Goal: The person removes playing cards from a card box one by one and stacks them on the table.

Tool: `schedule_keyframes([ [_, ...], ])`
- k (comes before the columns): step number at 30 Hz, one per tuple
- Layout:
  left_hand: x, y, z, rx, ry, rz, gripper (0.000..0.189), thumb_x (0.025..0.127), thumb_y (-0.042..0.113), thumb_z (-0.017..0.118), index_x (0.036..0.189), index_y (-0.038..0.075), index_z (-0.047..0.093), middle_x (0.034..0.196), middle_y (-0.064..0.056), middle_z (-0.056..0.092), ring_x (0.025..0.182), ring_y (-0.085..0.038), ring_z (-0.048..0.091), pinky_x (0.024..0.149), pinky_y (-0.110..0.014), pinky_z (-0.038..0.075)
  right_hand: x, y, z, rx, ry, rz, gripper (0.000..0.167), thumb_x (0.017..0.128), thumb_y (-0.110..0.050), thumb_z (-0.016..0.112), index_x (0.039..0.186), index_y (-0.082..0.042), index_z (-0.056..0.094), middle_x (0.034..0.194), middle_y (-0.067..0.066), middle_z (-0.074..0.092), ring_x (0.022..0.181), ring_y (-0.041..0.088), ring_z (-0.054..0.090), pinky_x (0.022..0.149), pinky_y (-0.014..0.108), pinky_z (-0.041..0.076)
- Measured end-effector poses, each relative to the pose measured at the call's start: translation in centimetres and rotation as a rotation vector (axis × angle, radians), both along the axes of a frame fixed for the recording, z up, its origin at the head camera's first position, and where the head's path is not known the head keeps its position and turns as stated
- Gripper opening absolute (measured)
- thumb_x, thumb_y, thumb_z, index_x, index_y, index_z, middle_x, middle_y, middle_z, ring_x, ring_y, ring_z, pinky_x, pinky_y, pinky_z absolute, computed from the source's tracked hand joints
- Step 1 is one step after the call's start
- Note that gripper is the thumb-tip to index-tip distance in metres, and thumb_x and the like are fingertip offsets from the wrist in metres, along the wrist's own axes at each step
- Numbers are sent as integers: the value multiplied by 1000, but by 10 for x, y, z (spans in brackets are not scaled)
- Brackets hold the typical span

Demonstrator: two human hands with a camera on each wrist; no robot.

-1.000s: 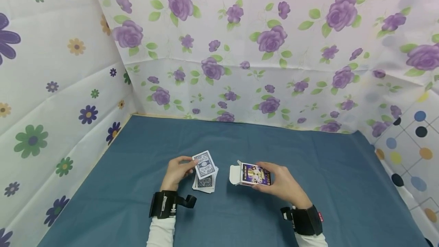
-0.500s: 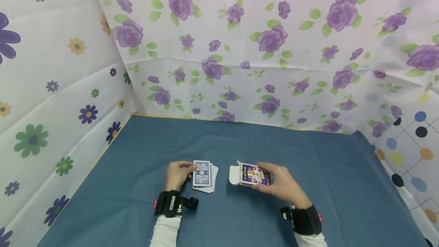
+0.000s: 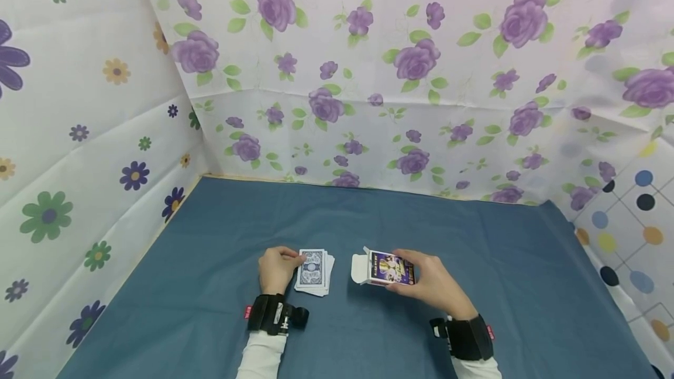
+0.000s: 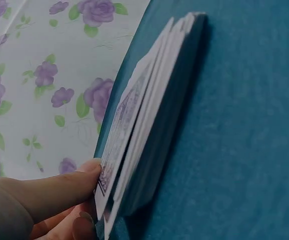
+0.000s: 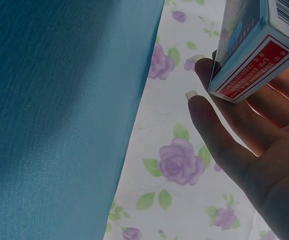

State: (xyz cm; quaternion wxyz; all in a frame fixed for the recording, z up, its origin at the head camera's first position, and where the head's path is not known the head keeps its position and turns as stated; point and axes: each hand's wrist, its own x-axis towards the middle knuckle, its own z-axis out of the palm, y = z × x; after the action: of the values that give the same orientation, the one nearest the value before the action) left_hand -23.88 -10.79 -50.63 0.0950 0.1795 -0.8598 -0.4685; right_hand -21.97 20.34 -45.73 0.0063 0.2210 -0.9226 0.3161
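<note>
A stack of playing cards (image 4: 159,100) lies face down on the blue cloth, blue-patterned backs up, its edges uneven. At its left side my left hand (image 3: 276,269) pinches the edge of the top playing card (image 3: 312,268), thumb (image 4: 59,192) above and fingers curled beneath. A narrow gap separates that card from the stack in the left wrist view. To the right, my right hand (image 3: 434,285) grips a purple card box (image 3: 392,268) just off the cloth. Its open flap (image 3: 360,268) points left toward the stack. The right wrist view shows the box's red printed side (image 5: 257,67).
A blue cloth (image 3: 337,338) covers the table. Flowered sheets (image 3: 316,75) hang behind it and on the left, with a dotted sheet (image 3: 626,250) on the right. Both wrists wear black straps (image 3: 468,338).
My left hand has brought the raised, tilted card down and straightened it over the stack, then shifted slightly right. My right hand and the box have stayed nearly still.
</note>
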Motion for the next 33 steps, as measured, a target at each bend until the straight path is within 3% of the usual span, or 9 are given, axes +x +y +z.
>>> schedule_keyframes([
  [21, 3, 3, 1, -38, 22, -48, 16, 80, 20, 79, 84, 5, 74, 76, -11, 71, 66, -21, 63, 60, -35, 46, -1, 2, -2, -4, -6, 1, 69, 76, -43, 80, 132, -7, 59, 125, 9, 65, 99, 13, 61, 79, 35, 51],
  [25, 4, 4, 5, -61, 74, -62, 17, 83, 20, 76, 88, 5, 74, 76, -11, 70, 65, -21, 62, 60, -34, 45, -1, 2, -1, -1, -1, 1, 70, 77, -43, 80, 132, -7, 59, 125, 9, 65, 97, 12, 61, 78, 33, 50],
  [28, 5, 7, 15, -52, 155, -145, 15, 87, 19, 73, 92, 5, 73, 78, -11, 69, 66, -20, 59, 62, -33, 45, -1, 3, -1, 1, 3, -1, 70, 77, -44, 80, 132, -7, 59, 125, 9, 65, 97, 12, 60, 78, 33, 50],
  [29, -1, 5, 4, -40, 221, -212, 16, 89, 20, 70, 95, 6, 73, 81, -10, 68, 69, -19, 59, 65, -33, 45, -1, 3, 0, 2, 2, -1, 70, 77, -44, 80, 132, -7, 59, 125, 9, 65, 97, 12, 60, 78, 34, 50],
  [33, 2, 20, 19, 11, 322, -470, 14, 91, 23, 68, 94, 10, 73, 83, -5, 68, 71, -14, 58, 65, -37, 48, -1, 3, 0, 1, 1, -4, 69, 77, -45, 80, 132, -9, 59, 125, 9, 65, 97, 12, 61, 78, 32, 50],
])
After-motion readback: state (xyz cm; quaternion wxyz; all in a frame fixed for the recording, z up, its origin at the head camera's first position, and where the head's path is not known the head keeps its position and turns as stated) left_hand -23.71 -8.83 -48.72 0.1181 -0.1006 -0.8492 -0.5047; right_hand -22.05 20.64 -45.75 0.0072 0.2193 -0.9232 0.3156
